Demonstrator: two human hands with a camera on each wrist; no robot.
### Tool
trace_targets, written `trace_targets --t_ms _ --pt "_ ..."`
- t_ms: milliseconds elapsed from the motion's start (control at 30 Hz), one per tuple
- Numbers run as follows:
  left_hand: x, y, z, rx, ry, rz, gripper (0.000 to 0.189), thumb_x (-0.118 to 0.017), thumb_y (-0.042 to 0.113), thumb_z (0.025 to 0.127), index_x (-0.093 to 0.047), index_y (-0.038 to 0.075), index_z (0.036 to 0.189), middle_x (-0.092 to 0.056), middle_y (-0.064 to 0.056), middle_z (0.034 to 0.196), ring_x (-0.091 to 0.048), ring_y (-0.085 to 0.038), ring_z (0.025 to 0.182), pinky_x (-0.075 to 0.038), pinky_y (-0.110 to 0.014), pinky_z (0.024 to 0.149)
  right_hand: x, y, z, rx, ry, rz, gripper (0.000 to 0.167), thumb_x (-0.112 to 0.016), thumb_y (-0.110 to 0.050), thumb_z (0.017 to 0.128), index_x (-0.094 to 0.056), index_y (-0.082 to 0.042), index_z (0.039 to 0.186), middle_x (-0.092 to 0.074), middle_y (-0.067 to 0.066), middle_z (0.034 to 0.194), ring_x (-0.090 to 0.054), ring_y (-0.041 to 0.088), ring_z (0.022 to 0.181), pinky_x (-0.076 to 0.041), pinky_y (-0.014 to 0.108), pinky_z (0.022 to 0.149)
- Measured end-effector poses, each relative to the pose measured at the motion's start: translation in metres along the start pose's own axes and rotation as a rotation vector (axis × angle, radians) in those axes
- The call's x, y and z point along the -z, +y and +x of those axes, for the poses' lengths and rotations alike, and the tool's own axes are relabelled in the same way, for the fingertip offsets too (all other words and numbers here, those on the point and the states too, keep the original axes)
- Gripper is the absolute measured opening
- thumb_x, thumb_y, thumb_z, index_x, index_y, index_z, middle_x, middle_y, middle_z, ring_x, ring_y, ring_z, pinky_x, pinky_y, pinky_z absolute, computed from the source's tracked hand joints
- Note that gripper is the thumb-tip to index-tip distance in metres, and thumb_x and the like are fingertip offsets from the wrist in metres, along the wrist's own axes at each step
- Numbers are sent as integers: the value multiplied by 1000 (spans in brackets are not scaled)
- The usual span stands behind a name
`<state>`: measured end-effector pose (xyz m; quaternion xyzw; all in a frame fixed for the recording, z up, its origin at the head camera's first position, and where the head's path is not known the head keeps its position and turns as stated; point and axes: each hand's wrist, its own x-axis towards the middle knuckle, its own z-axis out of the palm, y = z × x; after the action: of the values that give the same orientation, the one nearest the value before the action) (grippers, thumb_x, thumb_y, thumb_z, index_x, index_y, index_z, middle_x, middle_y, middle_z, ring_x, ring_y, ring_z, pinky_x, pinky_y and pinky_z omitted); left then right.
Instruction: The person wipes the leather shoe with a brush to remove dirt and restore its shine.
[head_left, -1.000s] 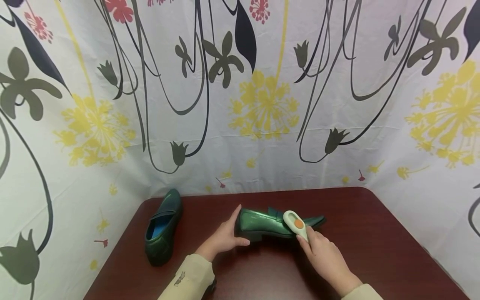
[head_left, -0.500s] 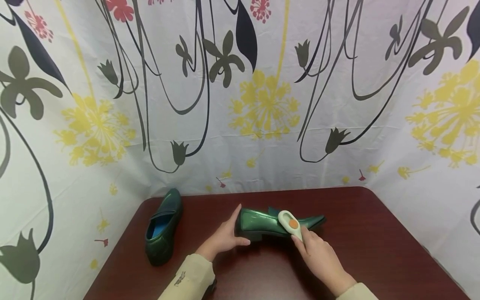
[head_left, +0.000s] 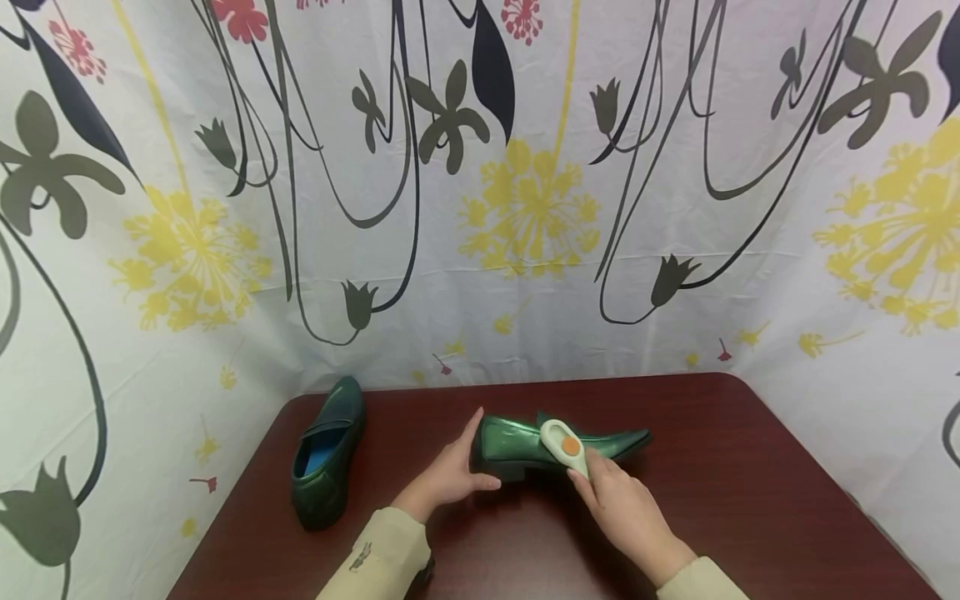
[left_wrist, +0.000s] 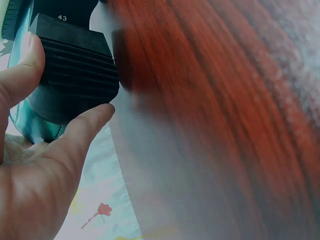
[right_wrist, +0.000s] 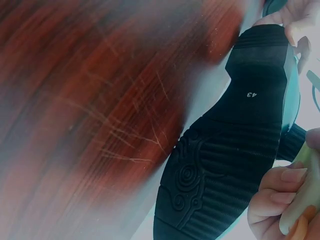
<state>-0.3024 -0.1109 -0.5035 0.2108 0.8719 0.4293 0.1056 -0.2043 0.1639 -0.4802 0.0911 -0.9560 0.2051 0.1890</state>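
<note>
Near lower centre of the frame, left hand's point(head_left: 448, 472) fingers grip the green shoe point(head_left: 517, 443) by its heel, right hand's point(head_left: 624, 507) the pale tool point(head_left: 560, 439); strong pushing may twist the shoe loose.

a shoe point(head_left: 512, 442) is held crosswise at the middle of the worktop point(head_left: 757, 492), heel left and toe right, the left hand point(head_left: 448, 472) at its heel. to the right of that hand, the tool point(head_left: 557, 437) sits over the shoe's midsection, in the right hand point(head_left: 626, 510). a second shoe point(head_left: 322, 492) stands well apart near the worktop's left edge, toe toward the cloth point(head_left: 540, 333), which hangs behind and along both sides.
</note>
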Motion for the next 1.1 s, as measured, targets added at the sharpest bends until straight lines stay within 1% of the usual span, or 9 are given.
trace_targets --t_ms 67,167,300,467,600,767,867,1000,1100 --pt "0 0 0 -1 0 1 119 -86 35 81 0 35 163 -28 -13 166 -34 -36 150 -34 -60 116 -1 -1 0 7 7 0 42 -64 -31 100 -61 2 127 -71 17 114 -71 30 87 -56 44 66" --pt "0 1 -1 -6 -1 0 119 -86 35 81 0 34 163 -27 -13 166 -34 -36 150 -35 -60 115 -3 -2 1 23 31 -8 43 -65 -30 100 -62 2 127 -71 17 113 -72 31 87 -57 45 66" --pt "0 3 -1 -12 0 -9 119 -86 34 82 0 35 163 -27 -13 166 -34 -36 149 -36 -60 115 -6 -4 2 49 55 -28 41 -67 -29 98 -62 2 125 -72 16 106 -71 28 81 -55 43 63" --pt "2 0 -2 -4 2 -4 119 -86 35 81 1 36 163 -28 -15 165 -36 -37 148 -37 -60 114 -12 -8 4 71 67 -63 41 -68 -29 97 -62 1 124 -70 13 95 -67 24 70 -52 39 56" --pt "0 -1 -1 -7 3 5 119 -86 36 81 0 36 163 -29 -14 165 -35 -37 148 -36 -60 114 -13 -10 4 75 77 -72 41 -69 -29 97 -62 1 124 -70 13 94 -66 24 67 -51 38 55" --pt "-2 0 -1 -11 2 4 119 -86 35 81 -1 31 164 -28 -14 166 -35 -37 149 -36 -60 114 -14 -13 4 79 79 -65 41 -70 -28 96 -63 2 124 -71 13 94 -67 25 68 -52 38 56" --pt "-2 0 -1 -9 5 5 119 -86 34 81 -2 29 164 -29 -15 165 -35 -38 148 -36 -60 114 -16 -15 7 93 92 -72 40 -70 -27 96 -63 1 123 -70 11 90 -66 25 66 -52 38 56" --pt "-1 0 -1 -9 16 7 119 -87 33 80 -2 27 164 -31 -16 164 -36 -38 148 -35 -60 115 -19 -20 10 113 105 -85 38 -72 -28 95 -62 0 119 -65 6 82 -62 22 60 -49 37 52" --pt "-1 -1 -1 -14 22 6 119 -87 32 80 -3 27 164 -32 -17 163 -37 -38 147 -35 -61 115 -21 -24 11 131 120 -97 37 -73 -28 93 -62 -1 116 -64 5 79 -60 21 57 -47 36 50"
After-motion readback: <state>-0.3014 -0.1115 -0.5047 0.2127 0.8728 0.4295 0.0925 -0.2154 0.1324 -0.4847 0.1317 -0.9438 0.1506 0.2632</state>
